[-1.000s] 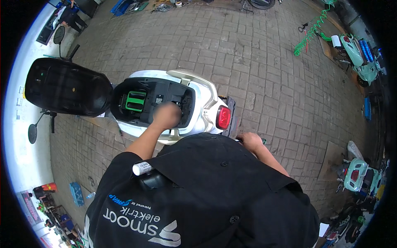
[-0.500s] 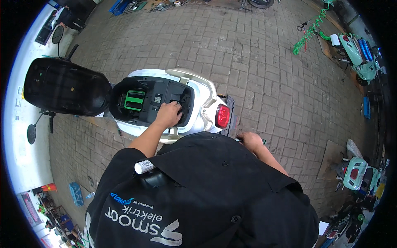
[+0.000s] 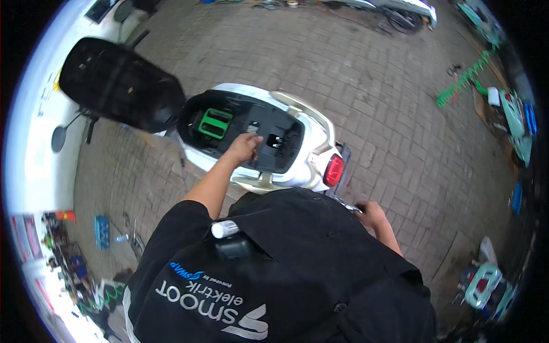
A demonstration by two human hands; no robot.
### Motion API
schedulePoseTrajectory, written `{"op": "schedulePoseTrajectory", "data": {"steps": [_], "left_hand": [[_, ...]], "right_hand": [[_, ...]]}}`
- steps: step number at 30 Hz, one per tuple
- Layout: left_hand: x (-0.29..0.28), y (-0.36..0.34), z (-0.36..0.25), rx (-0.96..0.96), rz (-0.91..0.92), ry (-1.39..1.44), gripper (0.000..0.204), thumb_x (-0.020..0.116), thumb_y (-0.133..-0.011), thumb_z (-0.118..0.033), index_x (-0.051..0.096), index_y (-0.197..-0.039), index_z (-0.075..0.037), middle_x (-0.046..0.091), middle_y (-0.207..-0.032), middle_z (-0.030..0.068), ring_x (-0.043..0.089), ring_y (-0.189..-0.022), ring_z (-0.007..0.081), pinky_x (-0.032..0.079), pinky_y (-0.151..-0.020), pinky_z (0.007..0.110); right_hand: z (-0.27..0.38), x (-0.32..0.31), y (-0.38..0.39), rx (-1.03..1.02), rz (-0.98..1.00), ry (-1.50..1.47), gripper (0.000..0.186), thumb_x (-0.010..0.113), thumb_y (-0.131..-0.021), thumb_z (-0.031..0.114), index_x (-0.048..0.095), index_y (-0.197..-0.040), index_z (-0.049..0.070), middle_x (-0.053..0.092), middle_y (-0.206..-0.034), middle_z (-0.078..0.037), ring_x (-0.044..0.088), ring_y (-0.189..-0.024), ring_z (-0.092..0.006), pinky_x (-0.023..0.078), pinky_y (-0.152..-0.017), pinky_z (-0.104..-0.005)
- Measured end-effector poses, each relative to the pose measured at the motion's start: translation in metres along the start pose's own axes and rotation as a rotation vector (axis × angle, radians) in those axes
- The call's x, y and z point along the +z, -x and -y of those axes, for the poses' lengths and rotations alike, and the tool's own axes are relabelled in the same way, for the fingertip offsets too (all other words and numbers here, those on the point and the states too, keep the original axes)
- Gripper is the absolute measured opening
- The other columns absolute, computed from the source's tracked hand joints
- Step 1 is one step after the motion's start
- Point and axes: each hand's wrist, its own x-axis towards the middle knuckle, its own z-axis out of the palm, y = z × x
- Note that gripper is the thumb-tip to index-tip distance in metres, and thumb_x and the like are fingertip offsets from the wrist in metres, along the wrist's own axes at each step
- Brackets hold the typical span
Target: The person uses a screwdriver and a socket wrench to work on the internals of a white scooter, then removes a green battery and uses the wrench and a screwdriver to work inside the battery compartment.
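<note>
The white scooter (image 3: 314,137) stands with its black seat (image 3: 114,80) raised. Over its black storage compartment (image 3: 271,114) my left hand (image 3: 245,147) has loosely bent fingers apart, holding nothing visible, left of a dark recess (image 3: 277,142). A green handled part (image 3: 216,123) sits at the compartment's front. My right hand (image 3: 369,214) is closed on a silver metal tool (image 3: 349,204) beside the scooter's rear, below the red taillight (image 3: 333,170). A white cylinder (image 3: 225,228) pokes from my chest pocket.
Mint scooters (image 3: 480,288) line the right side, with a green coiled hose (image 3: 463,83). Another vehicle (image 3: 403,20) stands at the back on the paving (image 3: 343,68). A blue crate (image 3: 102,231) and a cluttered workbench (image 3: 66,257) are at lower left, by the white wall.
The view has turned, shifting the scooter rightward. My left hand has moved out of the recess toward the compartment's middle. More of the silver tool in my right hand now shows.
</note>
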Motion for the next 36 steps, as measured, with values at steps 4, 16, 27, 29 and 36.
{"op": "schedulePoseTrajectory", "data": {"steps": [4,16,27,29,36], "left_hand": [[-0.028,0.032,0.014,-0.06,0.026,0.1,0.023,0.06,-0.094,-0.023,0.056,-0.082,-0.004,0.052,-0.062,0.0051,0.056,-0.05,0.0172,0.046,-0.048,0.031],[-0.145,0.103,0.073,-0.193,0.106,0.53,0.011,0.054,-0.087,-0.021,0.051,-0.087,-0.01,0.057,-0.073,0.0067,0.055,-0.059,0.0204,0.048,-0.054,0.034],[-0.289,0.136,0.207,-0.393,0.026,0.122,0.03,0.059,-0.097,-0.031,0.057,-0.084,-0.003,0.044,-0.064,0.0007,0.041,-0.052,0.013,0.034,-0.047,0.029],[-0.314,0.135,0.228,-0.473,0.148,0.083,0.028,0.057,-0.097,-0.027,0.065,-0.095,-0.001,0.044,-0.062,0.0002,0.041,-0.05,0.0124,0.034,-0.046,0.028],[-0.393,0.132,0.26,-0.331,0.241,-0.058,0.03,0.05,-0.09,-0.015,0.071,-0.109,-0.005,0.062,-0.073,0.0043,0.046,-0.051,0.0134,0.04,-0.047,0.031]], "right_hand": [[0.007,-0.023,0.005,-0.003,0.079,-0.129,0.032,0.073,-0.08,0.033,0.069,-0.086,0.001,0.059,-0.063,-0.011,0.054,-0.059,-0.0217,0.044,-0.06,-0.0389],[0.168,-0.076,-0.037,-0.29,0.043,-0.333,0.021,0.069,-0.086,0.016,0.065,-0.086,-0.004,0.053,-0.063,-0.003,0.047,-0.062,-0.012,0.039,-0.058,-0.0315],[0.371,0.063,-0.106,-0.258,0.352,-0.116,0.03,0.063,-0.091,0.026,0.065,-0.094,-0.003,0.064,-0.074,-0.016,0.059,-0.067,-0.0235,0.046,-0.067,-0.0386],[0.399,0.099,-0.112,-0.268,0.323,-0.176,0.031,0.061,-0.093,0.028,0.065,-0.096,-0.002,0.065,-0.075,-0.014,0.06,-0.068,-0.0235,0.047,-0.068,-0.0375],[0.492,0.14,-0.124,-0.132,0.261,-0.199,0.036,0.057,-0.097,0.034,0.061,-0.093,-0.001,0.056,-0.067,-0.008,0.052,-0.065,-0.0171,0.043,-0.062,-0.0377]]}}
